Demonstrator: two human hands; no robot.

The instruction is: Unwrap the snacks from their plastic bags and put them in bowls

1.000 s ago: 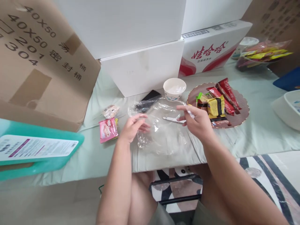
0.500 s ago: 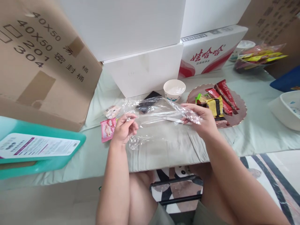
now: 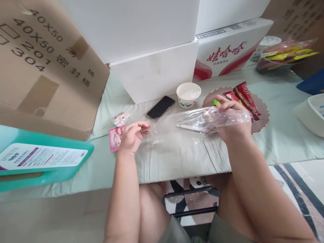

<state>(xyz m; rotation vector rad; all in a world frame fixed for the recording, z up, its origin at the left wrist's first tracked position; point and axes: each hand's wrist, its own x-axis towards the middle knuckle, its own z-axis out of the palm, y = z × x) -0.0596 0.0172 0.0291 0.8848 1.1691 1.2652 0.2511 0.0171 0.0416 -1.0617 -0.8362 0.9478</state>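
A clear plastic bag [image 3: 174,131] stretches above the table between my hands. My left hand [image 3: 133,136] is closed on its left end, the fingers curled toward the thumb. My right hand [image 3: 234,118] grips the other end, with film lying over its fingers and knuckles. A thin white stick-like thing [image 3: 191,128] shows through the film. A pink snack packet [image 3: 116,138] lies beside my left hand, and a small clear-wrapped snack [image 3: 121,118] just behind it. Partly behind my right hand stands a scalloped plate [image 3: 262,118] with red-wrapped snack bars [image 3: 245,98].
A black phone [image 3: 161,107] and a paper bowl [image 3: 188,95] stand behind the bag. White boxes [image 3: 154,72] line the back. A cardboard box [image 3: 58,77] and green jug [image 3: 50,179] flank the left; a white tub [image 3: 310,113] and snack bowl [image 3: 275,64] sit right.
My right hand has moved right and slightly up, drawing the bag out longer and flatter. The phone now shows uncovered behind it. My left hand has barely moved.
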